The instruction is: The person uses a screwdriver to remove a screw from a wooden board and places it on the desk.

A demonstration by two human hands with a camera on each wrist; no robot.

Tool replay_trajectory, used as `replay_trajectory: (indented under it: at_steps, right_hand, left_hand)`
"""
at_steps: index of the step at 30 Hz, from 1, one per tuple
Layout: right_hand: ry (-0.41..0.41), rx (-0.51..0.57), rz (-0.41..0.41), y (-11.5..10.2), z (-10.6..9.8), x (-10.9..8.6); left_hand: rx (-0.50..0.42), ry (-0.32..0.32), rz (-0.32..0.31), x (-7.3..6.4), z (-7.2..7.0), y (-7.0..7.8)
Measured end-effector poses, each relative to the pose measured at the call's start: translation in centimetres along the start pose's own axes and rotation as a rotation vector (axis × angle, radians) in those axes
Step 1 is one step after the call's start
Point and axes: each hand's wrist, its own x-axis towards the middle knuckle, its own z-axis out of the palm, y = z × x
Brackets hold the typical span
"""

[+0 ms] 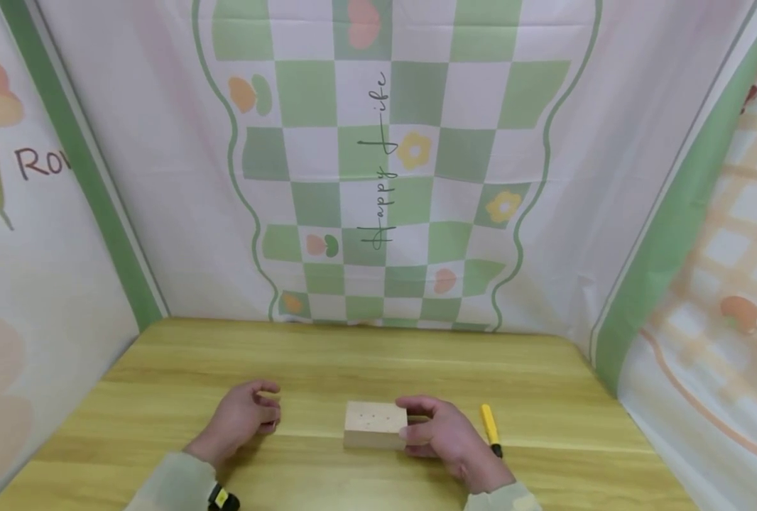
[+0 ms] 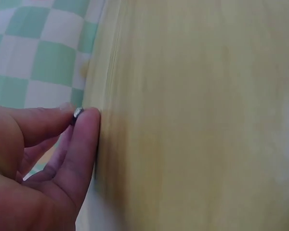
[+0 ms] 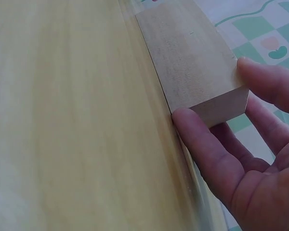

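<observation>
A pale wooden block lies on the table, with several small dark dots on its top face. My right hand grips its right end, thumb and fingers on opposite sides, as the right wrist view also shows with the block close up. Left of the block, my left hand is held apart from it, low over the table. Between its thumb and finger it pinches a small, shiny, dark-edged metal piece. Most of that piece is hidden by the fingertips, so I cannot tell its kind.
A slim yellow tool with a black end lies on the table to the right of my right hand. The wood-grain table runs back to a checked green and white cloth. Printed cloth also hangs on both sides.
</observation>
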Motion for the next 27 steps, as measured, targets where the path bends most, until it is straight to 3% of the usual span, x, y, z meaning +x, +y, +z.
replay_trajectory:
  at_steps: [8, 17, 27]
  right_hand:
    - [-0.002, 0.015, -0.011, 0.04, 0.07, -0.11]
    - [-0.004, 0.023, -0.008, 0.06, 0.01, -0.10]
    - [-0.002, 0.015, -0.010, -0.02, 0.13, -0.15]
  left_hand:
    - [0.090, 0.013, 0.012, -0.56, 0.40, 0.85]
    - [0.172, 0.032, 0.028, -0.36, 0.08, 0.49]
    - [0.151, 0.029, 0.012, -0.51, -0.09, 0.68]
